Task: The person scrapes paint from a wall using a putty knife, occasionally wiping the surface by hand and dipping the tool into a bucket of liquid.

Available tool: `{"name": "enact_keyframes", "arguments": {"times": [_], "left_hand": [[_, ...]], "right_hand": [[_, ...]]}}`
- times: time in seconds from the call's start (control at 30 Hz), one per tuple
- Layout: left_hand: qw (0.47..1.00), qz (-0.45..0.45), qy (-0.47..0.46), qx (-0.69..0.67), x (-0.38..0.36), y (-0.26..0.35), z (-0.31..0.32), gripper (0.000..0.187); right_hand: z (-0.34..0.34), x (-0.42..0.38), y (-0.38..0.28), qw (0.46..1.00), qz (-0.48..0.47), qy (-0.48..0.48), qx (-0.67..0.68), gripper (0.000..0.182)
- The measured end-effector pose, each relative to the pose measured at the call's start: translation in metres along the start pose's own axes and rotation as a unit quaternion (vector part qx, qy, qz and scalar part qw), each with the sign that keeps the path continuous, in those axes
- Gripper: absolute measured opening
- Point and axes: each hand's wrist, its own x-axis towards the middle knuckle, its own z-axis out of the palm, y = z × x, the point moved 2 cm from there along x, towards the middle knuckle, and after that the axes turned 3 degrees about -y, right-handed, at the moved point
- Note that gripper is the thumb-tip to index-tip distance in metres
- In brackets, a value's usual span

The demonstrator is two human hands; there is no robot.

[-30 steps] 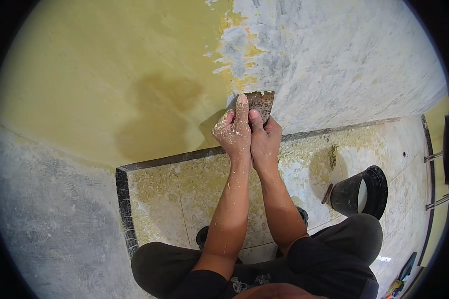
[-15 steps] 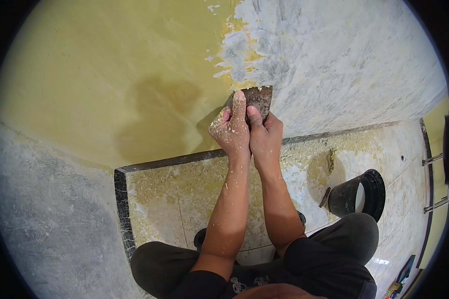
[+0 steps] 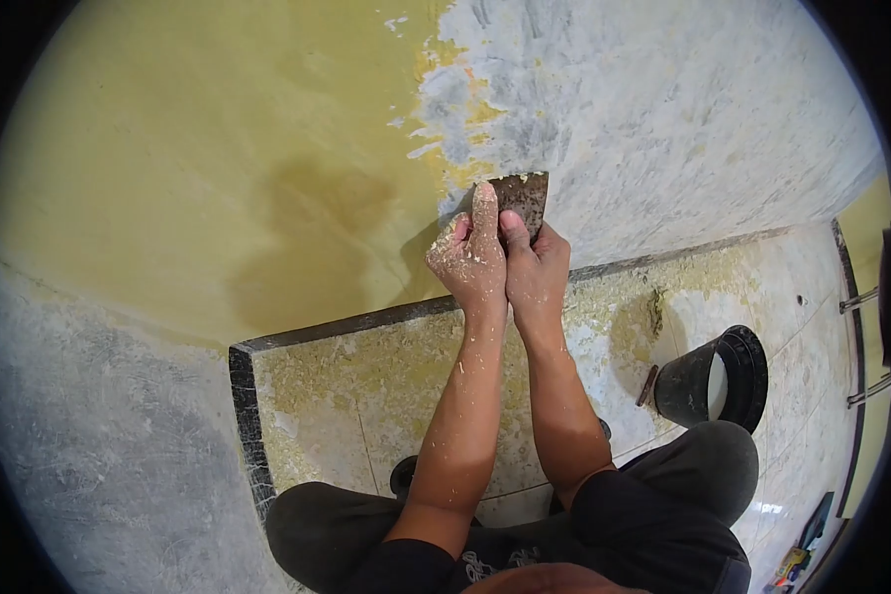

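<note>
A rusty scraper blade (image 3: 523,196) lies against the wall, its upper edge lined with paint crumbs. My left hand (image 3: 473,247) is closed on it from the left, the index finger stretched up along the blade and the skin dusted with yellow flakes. Pressed beside it, my right hand (image 3: 539,259) grips the scraper from below, thumb on its face. The handle is hidden by my hands. To the left the wall carries yellow paint (image 3: 218,129); to the right it is bare grey-white plaster (image 3: 683,119). Ragged yellow patches (image 3: 462,119) mark the border above the blade.
Paint flakes (image 3: 337,366) cover the tiled floor along the dark skirting strip (image 3: 356,324). A black bucket (image 3: 685,384) with whitish contents stands right of my knee, a small brown piece (image 3: 647,385) beside it. Another grey wall (image 3: 119,426) meets at the left.
Both hands and the scraper sit slightly further right against the wall. The ragged paint border appears further left in view, and the camera has shifted a little.
</note>
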Motion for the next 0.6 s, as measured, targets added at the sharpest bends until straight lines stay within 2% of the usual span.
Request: {"name": "enact_keyframes", "arguments": {"times": [0.13,0.23,0.33,0.43,0.6], "left_hand": [[1.000,0.006,0.001,0.025,0.001,0.006,-0.001,0.038],[0.999,0.009,0.004,0.037,0.005,0.016,0.003,0.039],[0.997,0.060,-0.005,0.043,0.006,0.037,0.010,0.048],[0.996,0.061,0.010,0.067,0.003,0.027,0.007,0.048],[0.996,0.044,0.008,0.080,-0.005,0.004,-0.002,0.049]], "right_hand": [[0.002,-0.002,-0.004,1.000,0.017,0.003,0.009,0.033],[0.003,0.003,-0.021,1.000,-0.004,0.000,0.018,0.034],[0.003,0.009,-0.035,0.998,-0.014,-0.031,0.047,0.035],[0.005,0.009,-0.015,0.998,-0.038,-0.019,0.042,0.036],[0.002,0.000,0.001,1.000,-0.019,0.012,0.007,0.036]]}}
